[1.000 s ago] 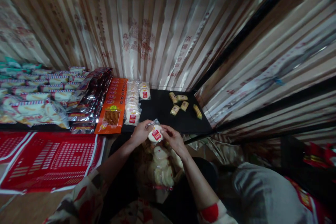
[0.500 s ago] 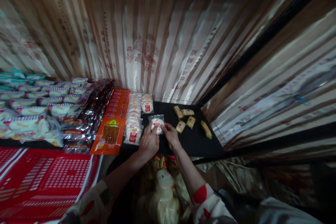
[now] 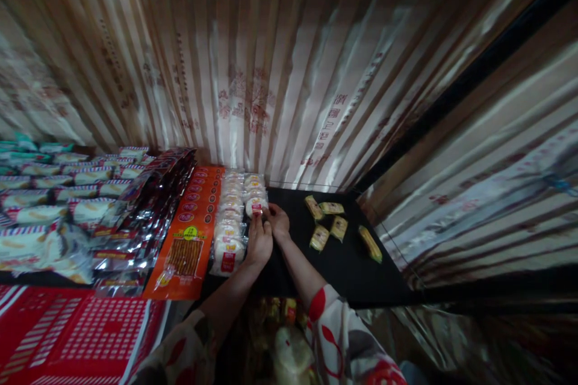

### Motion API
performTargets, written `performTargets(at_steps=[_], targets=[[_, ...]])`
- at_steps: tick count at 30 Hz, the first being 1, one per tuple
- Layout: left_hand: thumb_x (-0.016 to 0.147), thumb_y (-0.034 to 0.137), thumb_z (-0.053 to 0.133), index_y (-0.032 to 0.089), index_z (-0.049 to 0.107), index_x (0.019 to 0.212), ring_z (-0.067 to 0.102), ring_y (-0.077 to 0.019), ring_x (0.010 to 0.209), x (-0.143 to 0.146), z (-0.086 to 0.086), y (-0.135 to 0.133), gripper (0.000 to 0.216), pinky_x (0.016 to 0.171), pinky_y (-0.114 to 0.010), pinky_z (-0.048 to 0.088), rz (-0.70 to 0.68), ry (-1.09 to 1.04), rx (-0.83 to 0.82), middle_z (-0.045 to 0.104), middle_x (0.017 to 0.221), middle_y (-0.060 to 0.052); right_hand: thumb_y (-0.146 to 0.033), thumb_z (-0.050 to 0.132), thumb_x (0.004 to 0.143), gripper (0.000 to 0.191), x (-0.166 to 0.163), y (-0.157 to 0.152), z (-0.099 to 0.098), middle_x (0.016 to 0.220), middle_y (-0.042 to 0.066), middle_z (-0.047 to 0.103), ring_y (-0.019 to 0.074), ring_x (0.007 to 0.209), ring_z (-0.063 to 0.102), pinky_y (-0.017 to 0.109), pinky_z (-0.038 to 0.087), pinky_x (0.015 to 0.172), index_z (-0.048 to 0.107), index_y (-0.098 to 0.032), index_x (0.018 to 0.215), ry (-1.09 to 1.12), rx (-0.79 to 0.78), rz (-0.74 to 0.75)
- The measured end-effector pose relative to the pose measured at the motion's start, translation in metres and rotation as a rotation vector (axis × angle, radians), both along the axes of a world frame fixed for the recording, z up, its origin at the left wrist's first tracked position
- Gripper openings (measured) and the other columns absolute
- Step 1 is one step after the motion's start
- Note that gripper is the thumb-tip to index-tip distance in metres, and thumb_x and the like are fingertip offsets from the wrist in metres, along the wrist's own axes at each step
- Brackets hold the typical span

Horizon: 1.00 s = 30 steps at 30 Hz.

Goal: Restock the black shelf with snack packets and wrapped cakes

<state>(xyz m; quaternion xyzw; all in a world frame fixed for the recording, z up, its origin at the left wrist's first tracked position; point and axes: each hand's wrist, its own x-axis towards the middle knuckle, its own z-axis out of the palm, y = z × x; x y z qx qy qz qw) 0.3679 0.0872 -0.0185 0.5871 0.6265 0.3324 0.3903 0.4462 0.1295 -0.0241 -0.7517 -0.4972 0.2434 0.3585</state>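
A clear packet of white rice crackers [image 3: 256,207] with a red label lies at the front of a short row on the black shelf [image 3: 289,252]. My left hand [image 3: 259,243] grips its lower edge, fingers over the label. At the packet's right edge, my right hand [image 3: 279,222] pinches it, with the fingertips partly hidden. Just left of my hands runs a longer row of overlapping rice cracker packets [image 3: 228,249]. Beyond that row lies a flat orange snack bag [image 3: 185,249] with brown sticks pictured on it.
Several small yellow-wrapped snacks [image 3: 332,208] and a longer yellow packet [image 3: 370,244] lie to the right. White striped packets [image 3: 93,207] and dark red shiny ones [image 3: 167,183] fill the left. A red basket [image 3: 85,331] sits below; pleated printed curtain [image 3: 253,96] hangs behind.
Both hands have moved the rice cracker packet left and away from me, onto the front of the short row. The view has shifted slightly.
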Motion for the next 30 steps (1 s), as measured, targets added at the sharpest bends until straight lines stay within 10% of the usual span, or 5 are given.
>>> performTargets(at_steps=[8, 15, 30], targets=[[0.088, 0.024, 0.034, 0.006, 0.045, 0.128, 0.026, -0.0260, 0.136, 0.013, -0.033, 0.007, 0.046, 0.114, -0.046, 0.015, 0.032, -0.033, 0.112, 0.041, 0.140, -0.018, -0.038, 0.049, 0.085, 0.032, -0.002, -0.001, 0.002, 0.097, 0.008, 0.065, 0.0201, 0.091, 0.059, 0.029, 0.045, 0.078, 0.064, -0.025, 0.110, -0.291, -0.062, -0.006], [0.089, 0.023, 0.032, 0.003, 0.047, 0.124, 0.030, -0.0277, 0.134, 0.008, -0.024, 0.000, 0.044, 0.113, -0.049, 0.017, -0.009, 0.023, 0.203, 0.045, 0.135, -0.023, -0.036, 0.055, 0.079, 0.032, 0.001, -0.008, -0.006, 0.098, 0.007, 0.066, 0.0182, 0.085, 0.061, 0.031, 0.048, 0.080, 0.063, -0.019, 0.105, -0.038, 0.067, -0.041], [0.087, 0.016, 0.034, 0.015, 0.060, 0.101, 0.060, -0.0154, 0.095, -0.041, -0.001, -0.140, 0.029, 0.088, -0.029, 0.048, -0.387, -0.024, 0.305, 0.065, 0.100, -0.009, -0.035, 0.042, 0.084, 0.033, 0.019, -0.209, 0.000, 0.100, 0.009, 0.066, 0.0170, 0.079, 0.063, 0.032, 0.050, 0.077, 0.063, -0.016, 0.100, 0.115, 0.237, -0.126]])
